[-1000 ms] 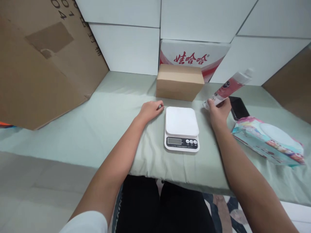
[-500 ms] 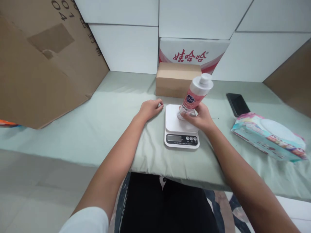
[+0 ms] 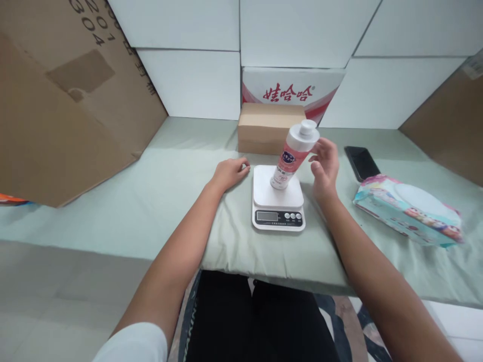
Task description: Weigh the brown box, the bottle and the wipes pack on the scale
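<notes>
A pink and white bottle [image 3: 293, 155] with a white cap stands on the white kitchen scale [image 3: 278, 201] on the pale green cloth. My right hand [image 3: 324, 168] hovers just right of the bottle with its fingers spread, a small gap between them and it. My left hand [image 3: 230, 173] rests curled on the cloth at the scale's left side, holding nothing.
A small brown carton [image 3: 267, 128] sits behind the scale, with a red-and-white printed box [image 3: 290, 90] behind that. A black phone [image 3: 361, 162] and a colourful wipes pack [image 3: 407, 208] lie to the right. Large cardboard [image 3: 60, 100] leans at the left.
My right hand carried the bottle from the right side onto the scale, stood it upright and let go of it. The left hand stayed put.
</notes>
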A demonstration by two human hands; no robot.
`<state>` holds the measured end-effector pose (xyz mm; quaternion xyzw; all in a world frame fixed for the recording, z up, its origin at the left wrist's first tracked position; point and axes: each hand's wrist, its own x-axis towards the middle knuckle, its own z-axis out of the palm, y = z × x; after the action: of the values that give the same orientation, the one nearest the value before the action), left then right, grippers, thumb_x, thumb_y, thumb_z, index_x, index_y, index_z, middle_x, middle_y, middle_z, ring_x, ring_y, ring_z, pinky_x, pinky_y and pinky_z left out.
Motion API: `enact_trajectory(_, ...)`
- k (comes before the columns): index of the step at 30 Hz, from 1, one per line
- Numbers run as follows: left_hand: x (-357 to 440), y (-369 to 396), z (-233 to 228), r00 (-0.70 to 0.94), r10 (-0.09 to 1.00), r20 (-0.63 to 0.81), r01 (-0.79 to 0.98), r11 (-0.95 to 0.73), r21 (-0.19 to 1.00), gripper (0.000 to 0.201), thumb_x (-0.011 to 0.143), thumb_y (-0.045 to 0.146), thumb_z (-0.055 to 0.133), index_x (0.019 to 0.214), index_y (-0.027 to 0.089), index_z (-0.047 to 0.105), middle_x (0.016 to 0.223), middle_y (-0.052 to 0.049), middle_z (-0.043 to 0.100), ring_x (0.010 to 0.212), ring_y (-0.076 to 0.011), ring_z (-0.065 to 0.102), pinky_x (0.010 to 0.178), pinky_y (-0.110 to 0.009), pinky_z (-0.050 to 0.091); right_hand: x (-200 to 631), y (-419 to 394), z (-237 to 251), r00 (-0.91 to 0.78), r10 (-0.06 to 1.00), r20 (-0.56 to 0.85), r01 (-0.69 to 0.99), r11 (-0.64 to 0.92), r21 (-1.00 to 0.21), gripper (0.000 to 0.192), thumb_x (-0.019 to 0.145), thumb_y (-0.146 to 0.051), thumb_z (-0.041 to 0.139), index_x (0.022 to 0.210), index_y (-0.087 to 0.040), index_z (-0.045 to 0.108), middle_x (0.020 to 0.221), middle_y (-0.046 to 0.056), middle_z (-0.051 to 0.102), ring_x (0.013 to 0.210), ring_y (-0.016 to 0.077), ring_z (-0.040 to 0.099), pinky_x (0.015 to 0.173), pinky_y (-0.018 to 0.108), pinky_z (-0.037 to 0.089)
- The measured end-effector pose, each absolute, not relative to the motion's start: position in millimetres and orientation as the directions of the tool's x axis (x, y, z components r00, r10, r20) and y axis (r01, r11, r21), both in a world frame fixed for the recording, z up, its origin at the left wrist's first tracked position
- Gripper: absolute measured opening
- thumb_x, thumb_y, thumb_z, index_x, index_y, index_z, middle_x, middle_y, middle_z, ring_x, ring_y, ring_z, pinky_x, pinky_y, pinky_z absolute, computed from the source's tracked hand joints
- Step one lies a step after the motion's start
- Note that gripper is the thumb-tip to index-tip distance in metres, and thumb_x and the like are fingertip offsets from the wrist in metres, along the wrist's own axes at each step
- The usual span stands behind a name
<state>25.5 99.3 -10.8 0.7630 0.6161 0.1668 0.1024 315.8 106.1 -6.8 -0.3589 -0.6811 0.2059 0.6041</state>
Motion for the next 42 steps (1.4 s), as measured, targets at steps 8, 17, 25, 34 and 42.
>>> enact_trajectory(8,25,100,-12,0.187,0.973,0.136,0.908,-0.224,0.353,0.026,0.101,0.041,0.053,0.111,0.029,0.074,0.086,-0.003,0.076,0.084,-0.023,0.067,0.068,-0.033,0.035,303,90,-2,-0.274,0.736,0.619,0.261,0.677,-0.688,0.048,0.084,-0.07,0.075,0.103,-0.025,0.071,0.086,0.002,0.067,0.071,0.0183,0.056,0.065,0.035,0.047)
enact_trajectory(17,24,99,-10,0.184,0.975,0.125,0.893,-0.219,0.393,0.027,0.101,0.041,0.052,0.108,0.028,0.074,0.086,-0.003,0.074,0.085,-0.0233,0.066,0.071,-0.032,0.039,319,100,8,0.033,0.782,0.622,0.39,0.563,-0.728,0.049,0.078,-0.068,0.079,0.094,-0.024,0.065,0.085,0.003,0.066,0.07,0.0179,0.054,0.069,0.037,0.051)
enact_trajectory(25,24,103,-19,0.056,0.903,0.427,0.845,-0.271,0.462,0.038,0.095,0.029,0.058,0.132,0.021,0.064,0.138,-0.016,0.061,0.126,-0.0331,0.062,0.098,-0.043,0.054,378,134,-7,0.507,0.652,0.564,0.662,0.123,-0.739,0.032,0.084,-0.049,0.073,0.091,-0.022,0.057,0.084,0.002,0.064,0.074,0.0203,0.058,0.081,0.038,0.052)
enact_trajectory(34,14,124,-40,-0.086,0.896,0.437,0.746,-0.232,0.624,0.081,0.089,0.027,0.067,0.162,0.014,0.035,0.169,-0.024,0.036,0.16,-0.0409,0.033,0.133,-0.058,0.028,396,148,-25,0.582,0.631,0.513,0.633,0.045,-0.773,0.023,0.081,-0.03,0.073,0.098,-0.019,0.061,0.096,0.007,0.071,0.091,0.0265,0.068,0.098,0.047,0.054)
enact_trajectory(42,11,131,-42,0.021,0.935,0.353,0.664,-0.277,0.694,0.101,0.088,0.036,0.069,0.171,0.014,0.016,0.178,-0.023,0.026,0.166,-0.0389,0.028,0.134,-0.057,0.026,385,129,-5,0.522,0.427,0.739,0.722,0.24,-0.649,0.081,0.077,-0.034,0.082,0.148,-0.014,0.048,0.145,0.023,0.049,0.14,0.0376,0.049,0.123,0.056,0.038)
